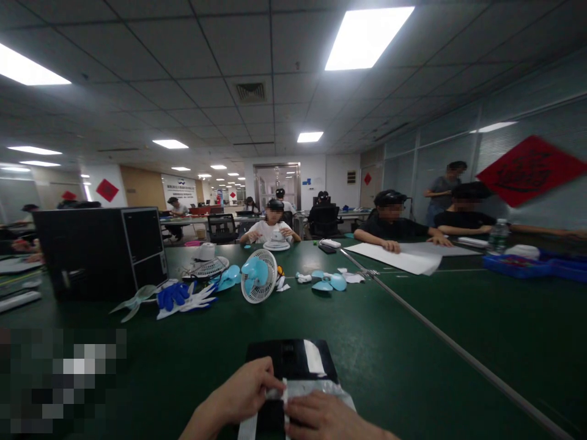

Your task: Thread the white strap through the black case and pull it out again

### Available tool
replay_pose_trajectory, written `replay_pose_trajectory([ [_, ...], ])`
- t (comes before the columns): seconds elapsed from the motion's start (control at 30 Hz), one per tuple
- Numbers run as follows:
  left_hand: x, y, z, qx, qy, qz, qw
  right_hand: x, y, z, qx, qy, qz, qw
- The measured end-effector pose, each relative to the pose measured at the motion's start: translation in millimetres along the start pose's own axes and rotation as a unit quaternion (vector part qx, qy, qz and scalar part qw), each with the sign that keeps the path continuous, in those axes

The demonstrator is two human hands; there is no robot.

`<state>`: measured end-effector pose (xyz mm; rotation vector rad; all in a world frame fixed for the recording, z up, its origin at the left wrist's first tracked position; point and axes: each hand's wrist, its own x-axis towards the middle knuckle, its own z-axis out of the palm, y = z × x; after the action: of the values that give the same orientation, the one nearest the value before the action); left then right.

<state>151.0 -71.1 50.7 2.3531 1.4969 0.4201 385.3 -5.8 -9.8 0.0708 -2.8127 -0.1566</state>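
Observation:
At the bottom edge of the head view, my left hand [245, 394] and my right hand [323, 417] meet over a black flat box [288, 362] lying on the green table [389, 360]. Both hands pinch a clear plastic bag or wrap [316, 389] that lies partly over the box. The fingers of each hand are closed on the plastic. A white label [314, 357] shows on the box top.
A small white and blue fan [259, 276] stands mid-table, with blue fan blades [328, 282], blue and white gloves [181, 297] and a fan grille [208, 266] around it. A black computer case [103, 250] sits at left. People work at the far side with white sheets [398, 256].

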Motion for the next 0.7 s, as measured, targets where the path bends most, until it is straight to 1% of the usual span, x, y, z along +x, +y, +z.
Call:
replay_pose_trajectory([
  [0.07,0,2,-0.7,0.002,0.000,-0.008,1.000,0,1,1,0.006,-0.006,0.007,1.000],
  [0.13,-1,3,-1.5,0.002,0.001,-0.013,1.000,1,-1,-6,0.027,-0.013,0.015,0.999],
  [0.23,-1,6,-3.2,-0.002,-0.002,-0.010,1.000,5,-5,-33,0.089,-0.023,0.032,0.995],
  [0.3,0,7,-4.2,-0.004,-0.005,-0.007,1.000,7,-8,-55,0.130,-0.013,0.078,0.988],
  [0.37,0,6,-4.5,-0.007,-0.008,-0.008,1.000,8,-10,-72,0.140,0.000,0.158,0.977],
  [0.4,0,6,-4.4,-0.009,-0.009,-0.009,1.000,8,-10,-77,0.137,-0.001,0.196,0.971],
  [0.43,0,5,-4.2,-0.011,-0.012,-0.010,1.000,7,-9,-80,0.133,-0.006,0.227,0.965],
  [0.5,0,4,-3.8,-0.011,-0.018,-0.015,1.000,6,-7,-81,0.131,-0.020,0.260,0.956],
  [0.7,-2,7,-7.1,-0.004,-0.027,-0.022,0.999,-1,1,-81,0.149,-0.026,0.280,0.948],
])
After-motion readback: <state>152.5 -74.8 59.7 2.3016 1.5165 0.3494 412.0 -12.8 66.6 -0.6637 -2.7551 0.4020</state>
